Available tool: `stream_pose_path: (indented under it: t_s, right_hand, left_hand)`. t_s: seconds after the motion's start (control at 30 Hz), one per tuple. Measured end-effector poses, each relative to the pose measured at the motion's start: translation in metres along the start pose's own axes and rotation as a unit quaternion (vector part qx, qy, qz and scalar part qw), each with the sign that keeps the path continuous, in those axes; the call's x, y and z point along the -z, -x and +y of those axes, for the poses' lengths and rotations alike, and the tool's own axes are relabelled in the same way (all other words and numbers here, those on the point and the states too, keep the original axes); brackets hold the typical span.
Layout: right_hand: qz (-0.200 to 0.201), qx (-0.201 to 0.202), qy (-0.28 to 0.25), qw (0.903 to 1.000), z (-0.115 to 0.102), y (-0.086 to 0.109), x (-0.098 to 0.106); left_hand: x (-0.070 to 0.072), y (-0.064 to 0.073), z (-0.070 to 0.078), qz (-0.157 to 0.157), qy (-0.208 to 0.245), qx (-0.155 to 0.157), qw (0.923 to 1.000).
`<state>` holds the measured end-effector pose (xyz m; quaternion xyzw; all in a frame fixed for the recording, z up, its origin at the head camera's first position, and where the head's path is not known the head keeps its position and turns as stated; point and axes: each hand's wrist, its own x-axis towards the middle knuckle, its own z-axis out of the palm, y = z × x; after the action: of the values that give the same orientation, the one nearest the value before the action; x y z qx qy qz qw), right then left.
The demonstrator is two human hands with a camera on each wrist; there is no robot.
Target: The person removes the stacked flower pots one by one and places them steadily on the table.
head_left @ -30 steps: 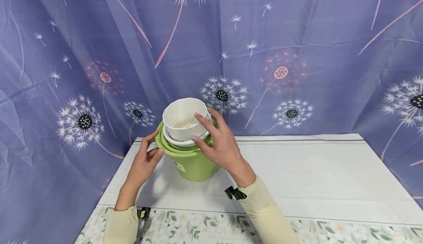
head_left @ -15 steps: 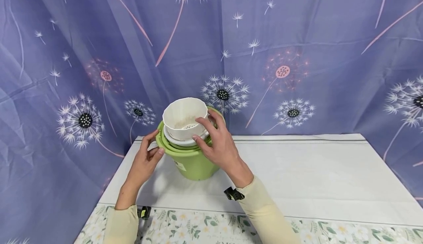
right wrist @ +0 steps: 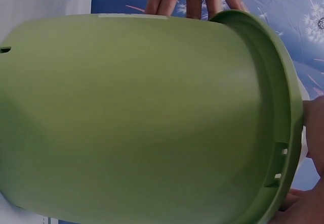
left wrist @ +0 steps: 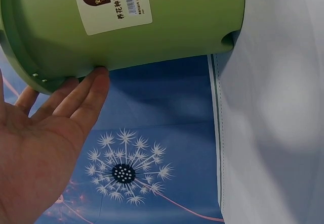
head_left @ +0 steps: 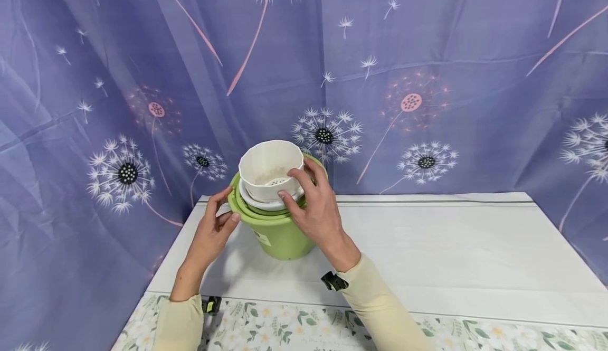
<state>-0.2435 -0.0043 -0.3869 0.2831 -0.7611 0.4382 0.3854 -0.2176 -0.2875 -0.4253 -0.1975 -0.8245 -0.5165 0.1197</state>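
Observation:
Nested flowerpots stand on the table's left half. The outermost is a large green flowerpot (head_left: 285,237), with a printed label (left wrist: 116,4) on its side. Inside its rim sits a white round rim (head_left: 266,205), and above that a white faceted flowerpot (head_left: 263,163) with holes in its base. My left hand (head_left: 211,235) holds the green pot's rim from the left, several fingertips against its wall just below the rim. With my right hand (head_left: 319,208) I pinch the near right side of the white faceted pot, index finger over its rim and thumb outside.
A white cloth (head_left: 451,250) with a floral front border (head_left: 271,324) covers the table. Blue-purple dandelion-print curtains (head_left: 266,50) close off the back and both sides, right behind the pots.
The head view has shifted slightly. My right index fingertip sits a little lower at the white faceted pot's rim, and its base holes show more. My left hand keeps its hold.

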Motion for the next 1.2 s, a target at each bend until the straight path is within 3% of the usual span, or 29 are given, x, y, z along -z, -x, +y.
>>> stream_pose_path:
  t_s: [0.43,1.2]
  right_hand:
    - [0.005,-0.022,0.001,0.9998,0.0006,0.0016,0.0011]
    - [0.017,-0.017,-0.03,0.9992,-0.0005,-0.001,-0.0015]
  left_hand:
    - [-0.0039,-0.0015,0.0018,0.004,-0.006,0.002,1.0]
    - [0.0001,0.0,0.0012,0.001,-0.001,0.008,1.0]
